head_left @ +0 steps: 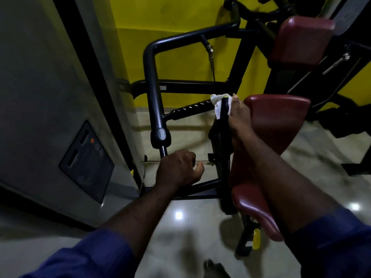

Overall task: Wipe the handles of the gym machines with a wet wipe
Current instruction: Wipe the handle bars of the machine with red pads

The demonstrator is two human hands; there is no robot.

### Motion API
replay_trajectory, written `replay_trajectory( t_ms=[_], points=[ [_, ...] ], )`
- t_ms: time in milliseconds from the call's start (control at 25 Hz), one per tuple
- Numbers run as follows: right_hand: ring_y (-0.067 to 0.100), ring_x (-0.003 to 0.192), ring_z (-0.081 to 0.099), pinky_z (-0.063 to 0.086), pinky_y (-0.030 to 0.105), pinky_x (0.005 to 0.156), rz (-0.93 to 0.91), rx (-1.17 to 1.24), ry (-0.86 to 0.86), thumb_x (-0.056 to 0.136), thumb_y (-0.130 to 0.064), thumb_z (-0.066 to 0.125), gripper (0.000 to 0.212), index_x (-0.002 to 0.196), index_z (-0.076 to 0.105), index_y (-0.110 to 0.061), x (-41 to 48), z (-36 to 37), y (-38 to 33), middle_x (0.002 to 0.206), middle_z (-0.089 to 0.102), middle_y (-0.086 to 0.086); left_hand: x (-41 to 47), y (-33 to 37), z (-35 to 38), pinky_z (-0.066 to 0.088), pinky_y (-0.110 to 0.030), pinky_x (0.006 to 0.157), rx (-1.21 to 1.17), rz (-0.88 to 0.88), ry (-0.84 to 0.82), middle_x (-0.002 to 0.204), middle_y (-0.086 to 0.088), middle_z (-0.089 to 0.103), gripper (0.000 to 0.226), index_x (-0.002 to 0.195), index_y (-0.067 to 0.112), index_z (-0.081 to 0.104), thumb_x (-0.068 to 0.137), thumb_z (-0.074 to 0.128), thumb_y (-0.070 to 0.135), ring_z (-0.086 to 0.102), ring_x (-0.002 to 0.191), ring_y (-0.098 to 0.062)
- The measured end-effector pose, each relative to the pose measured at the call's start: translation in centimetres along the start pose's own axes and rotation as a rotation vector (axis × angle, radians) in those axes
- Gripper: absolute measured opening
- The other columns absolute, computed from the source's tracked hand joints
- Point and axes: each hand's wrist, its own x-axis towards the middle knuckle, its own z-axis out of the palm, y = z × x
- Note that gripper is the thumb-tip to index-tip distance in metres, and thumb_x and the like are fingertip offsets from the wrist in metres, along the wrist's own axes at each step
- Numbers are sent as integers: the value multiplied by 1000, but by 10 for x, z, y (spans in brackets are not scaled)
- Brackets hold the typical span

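Nearest, blue sleeves [90,257] are seen. Beyond them, the left hand [176,169] is curled round a thin rod [163,152] under the bent black bar [152,87]. Farther off, the wipe [217,106] is held wrapped on an upright black handle [224,111] by the right hand [240,119], just beside a maroon pad [281,117]. Behind, a yellow wall [180,17] is seen.

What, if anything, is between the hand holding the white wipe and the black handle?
Nothing visible. The right hand holds the white wipe directly against the upright black handle, with the wipe touching it. The maroon pad sits beside the wrist, not between them.
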Motion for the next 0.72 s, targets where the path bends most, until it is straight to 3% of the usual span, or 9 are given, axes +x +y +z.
replay_trajectory(
  t_ms=[80,160,200,360,480,600,720],
  points=[
    [20,79,69,53,19,61,191,216,-84,112,-30,42,39,99,70,-6,7,-2,-5,90,72,11,2,-1,2,53,-34,71,-11,-18,-6,87,4,67,36,80,21,68,89,57,54,66,83,-21],
    [19,68,72,58,24,58,398,660,-178,109,-20,52,33,111,69,8,6,-1,-10,85,75,17,2,0,2,53,-34,71,-18,-35,4,85,4,67,35,78,21,67,88,58,53,66,81,-20],
    [18,65,72,58,25,57,403,729,-176,109,-19,53,35,118,67,12,3,1,-7,85,75,17,2,0,3,52,-33,70,-16,-40,7,84,4,67,35,77,21,67,88,58,53,65,79,-20],
    [20,74,74,58,29,63,209,343,-69,110,-39,44,45,108,73,-4,-47,-9,34,89,76,12,3,-6,12,50,-31,64,-9,-59,46,78,6,65,38,71,22,64,82,53,57,64,74,-18],
    [25,93,74,61,44,83,137,277,-216,105,-56,40,51,112,67,-13,-67,-23,53,104,75,12,3,-4,15,44,-28,61,-5,-81,80,73,8,63,38,68,22,63,81,53,56,64,72,-17],
    [14,65,66,54,28,59,110,269,-272,107,-54,33,54,112,60,-7,-11,-4,21,86,68,13,3,-2,14,37,-27,59,35,-99,92,69,12,53,35,64,26,56,80,55,57,62,71,-16],
    [10,58,59,49,30,55,-10,234,-379,106,-61,31,61,89,67,-15,18,0,-4,71,63,0,1,3,11,46,-28,60,43,-124,79,72,12,59,34,65,26,58,80,56,58,63,70,-15]
  ],
)
